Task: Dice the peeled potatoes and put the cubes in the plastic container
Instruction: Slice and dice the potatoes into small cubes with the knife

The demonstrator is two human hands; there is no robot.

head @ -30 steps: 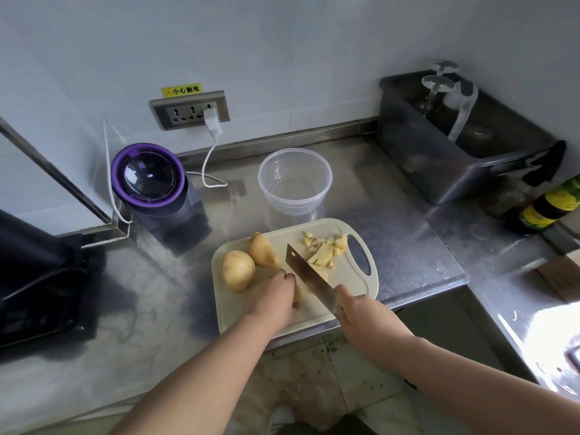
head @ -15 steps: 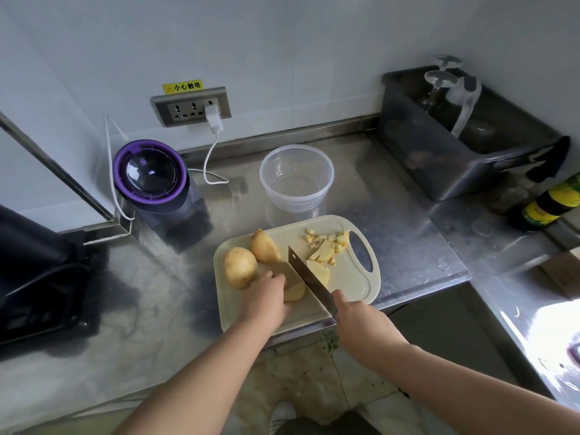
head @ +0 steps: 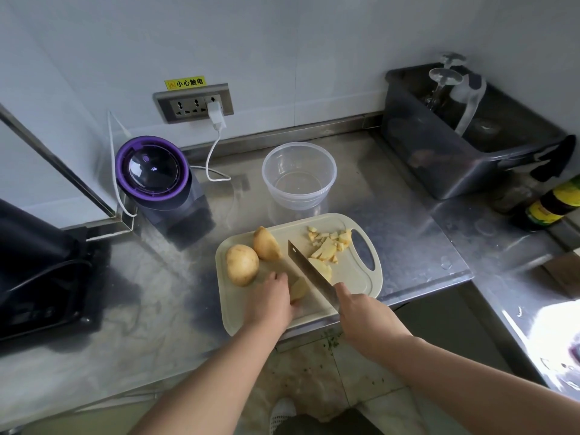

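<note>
Left hand [head: 270,301] slides back, holds a potato piece [head: 298,288]; right hand [head: 364,315] grips the knife [head: 309,271]. Few cubes [head: 329,243] cut, container [head: 298,200] empty.

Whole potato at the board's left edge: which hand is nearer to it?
Left. The left hand, holding a potato piece, sits just beside the whole potato, toward the person; the right hand grips the knife farther right.
</note>
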